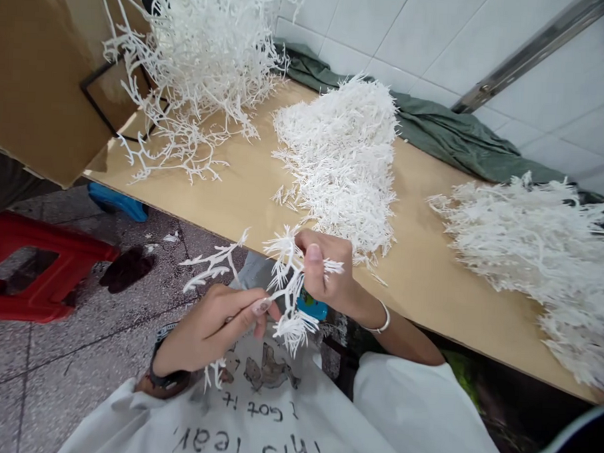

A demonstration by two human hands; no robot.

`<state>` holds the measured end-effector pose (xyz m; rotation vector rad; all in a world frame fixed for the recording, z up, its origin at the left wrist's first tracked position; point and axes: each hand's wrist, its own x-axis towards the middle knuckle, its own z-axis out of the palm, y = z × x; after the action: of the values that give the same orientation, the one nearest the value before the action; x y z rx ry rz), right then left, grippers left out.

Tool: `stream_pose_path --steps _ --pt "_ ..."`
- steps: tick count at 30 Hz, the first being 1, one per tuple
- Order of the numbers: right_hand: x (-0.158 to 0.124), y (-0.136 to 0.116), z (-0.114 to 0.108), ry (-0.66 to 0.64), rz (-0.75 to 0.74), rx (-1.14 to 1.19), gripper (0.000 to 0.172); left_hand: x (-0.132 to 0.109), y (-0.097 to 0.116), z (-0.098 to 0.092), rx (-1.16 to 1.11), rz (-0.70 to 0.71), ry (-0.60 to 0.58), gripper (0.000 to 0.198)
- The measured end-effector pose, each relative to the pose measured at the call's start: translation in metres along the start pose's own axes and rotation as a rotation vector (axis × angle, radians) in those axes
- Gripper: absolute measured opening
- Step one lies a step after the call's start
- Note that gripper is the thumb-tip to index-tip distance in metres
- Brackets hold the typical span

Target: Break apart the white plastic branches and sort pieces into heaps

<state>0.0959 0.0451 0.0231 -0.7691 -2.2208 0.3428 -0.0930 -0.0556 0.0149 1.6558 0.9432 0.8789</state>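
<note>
Right, both hands are working just off the near edge of the table (430, 272), above the lap. My left hand (212, 329) is closed in a pinch, thumb and forefinger on the thin stem of a bare white branch (213, 263) that forks up and to the left. My right hand (330, 278) is closed too, its thumb pressed over a bushy white sprig (287, 286) whose tufts hang between the two hands. It looks to me like sprig and branch are being fitted together, so I'd grip close to the meeting point, line the stems up straight and push along their length rather than bend; the thin plastic looks easy to snap. More sprigs lie in a pile (340, 155) on the table just beyond.
</note>
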Motion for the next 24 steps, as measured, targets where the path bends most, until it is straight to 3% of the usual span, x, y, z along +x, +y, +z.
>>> stream_pose_path --steps 3,6,9,11,12,15,16,18,20,22,24 --pt "0.004 -0.009 -0.01 0.025 0.125 0.076 0.042 0.004 -0.001 0.004 -0.059 -0.018 0.022 0.032" --pt "0.007 -0.018 -0.016 -0.051 0.25 0.103 0.048 0.01 -0.003 0.012 -0.146 -0.029 0.065 0.033" --pt "0.014 -0.014 -0.027 -0.056 0.31 0.113 0.057 0.012 -0.003 0.02 -0.231 -0.039 0.09 0.035" --pt "0.022 0.003 -0.047 0.111 0.36 0.151 0.06 0.006 -0.002 0.024 -0.288 -0.017 0.093 0.038" --pt "0.028 0.016 -0.061 0.257 0.403 0.165 0.062 0.001 -0.001 0.025 -0.31 -0.002 0.107 0.039" --pt "0.041 0.058 -0.109 0.867 0.546 0.069 0.065 -0.016 -0.001 0.024 -0.349 -0.005 0.24 0.041" --pt "0.044 0.071 -0.12 0.892 0.559 -0.036 0.065 -0.02 -0.001 0.023 -0.356 -0.019 0.289 0.04" --pt "0.047 0.091 -0.127 0.555 0.649 -0.235 0.06 -0.021 -0.002 0.022 -0.36 -0.047 0.329 0.038" --pt "0.048 0.104 -0.117 0.239 0.68 -0.324 0.037 -0.015 -0.003 0.022 -0.355 -0.056 0.305 0.037" --pt "0.049 0.112 -0.101 0.091 0.673 -0.355 0.018 -0.005 -0.002 0.022 -0.349 -0.065 0.261 0.037" --pt "0.048 0.114 -0.088 0.002 0.603 -0.401 0.019 0.003 -0.002 0.021 -0.345 -0.072 0.222 0.036"
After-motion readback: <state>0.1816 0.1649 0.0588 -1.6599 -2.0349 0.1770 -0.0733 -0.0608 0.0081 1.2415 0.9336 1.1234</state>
